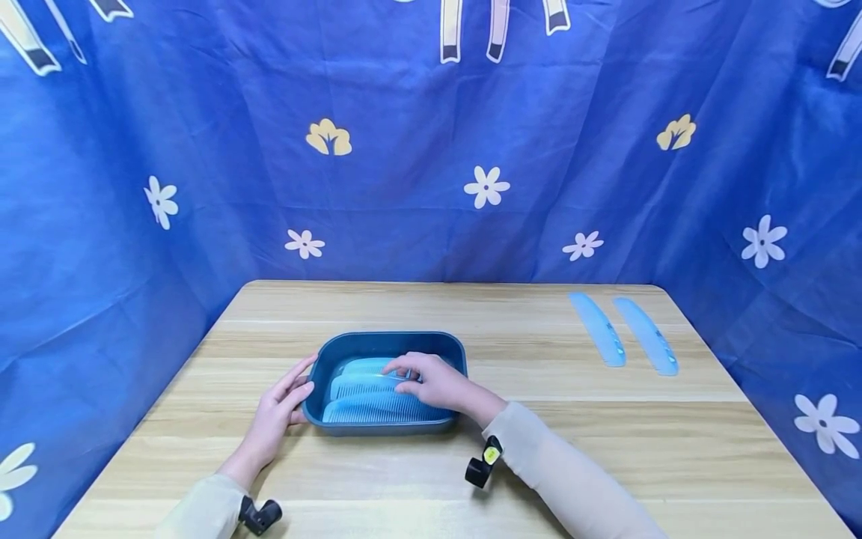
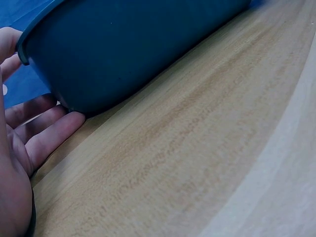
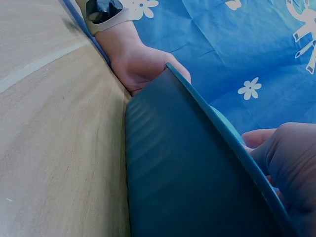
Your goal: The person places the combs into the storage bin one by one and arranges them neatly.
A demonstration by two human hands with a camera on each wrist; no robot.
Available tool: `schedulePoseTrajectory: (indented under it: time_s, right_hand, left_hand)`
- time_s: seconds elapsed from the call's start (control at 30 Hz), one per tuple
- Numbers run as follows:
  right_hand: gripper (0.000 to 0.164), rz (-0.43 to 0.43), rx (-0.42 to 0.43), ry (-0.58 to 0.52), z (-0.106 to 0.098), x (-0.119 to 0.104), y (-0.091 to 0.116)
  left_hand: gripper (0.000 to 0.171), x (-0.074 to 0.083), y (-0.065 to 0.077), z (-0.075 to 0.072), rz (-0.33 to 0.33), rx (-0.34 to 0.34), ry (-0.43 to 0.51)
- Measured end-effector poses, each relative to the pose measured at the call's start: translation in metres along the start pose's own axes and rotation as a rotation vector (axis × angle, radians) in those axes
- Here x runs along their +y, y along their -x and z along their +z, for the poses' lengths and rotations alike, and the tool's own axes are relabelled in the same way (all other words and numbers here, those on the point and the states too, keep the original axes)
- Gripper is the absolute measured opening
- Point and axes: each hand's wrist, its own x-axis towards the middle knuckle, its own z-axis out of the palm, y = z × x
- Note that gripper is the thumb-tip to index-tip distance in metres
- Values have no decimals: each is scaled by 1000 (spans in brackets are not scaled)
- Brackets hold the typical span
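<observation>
A dark blue plastic bin [image 1: 387, 429] stands on the table, with several light blue combs lying in it, such as the front comb [image 1: 377, 409]. My left hand [image 1: 272, 415] holds the bin's left end, thumb at the rim and fingers against the outer side. In the left wrist view those fingers [image 2: 54, 131] reach the bottom corner of the bin. Over the combs, inside the bin, is my right hand [image 1: 434, 382], its thumb and forefinger bent and apart. The bin's wall partly hides this hand in the right wrist view.
Two more light blue combs, a left one [image 1: 598, 329] and a right one [image 1: 646, 336], lie side by side at the table's far right. A blue patterned cloth [image 1: 417, 165] hangs behind and beside the wooden table [image 1: 566, 419].
</observation>
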Motion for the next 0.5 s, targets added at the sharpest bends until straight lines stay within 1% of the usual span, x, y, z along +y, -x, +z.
schedulePoseTrajectory:
  time_s: [0.13,0.3,0.5]
  right_hand:
    - [30,3,-1,30,1,-2,0]
    - [31,11,-5,58,2,-3,-1]
    - [32,38,-13,74,3,-2,-1]
  left_hand:
    - [44,0,0,0,-12,5,-5]
    - [45,0,1,-1,1,-12,-15]
    - [44,0,0,0,5,-3,-2]
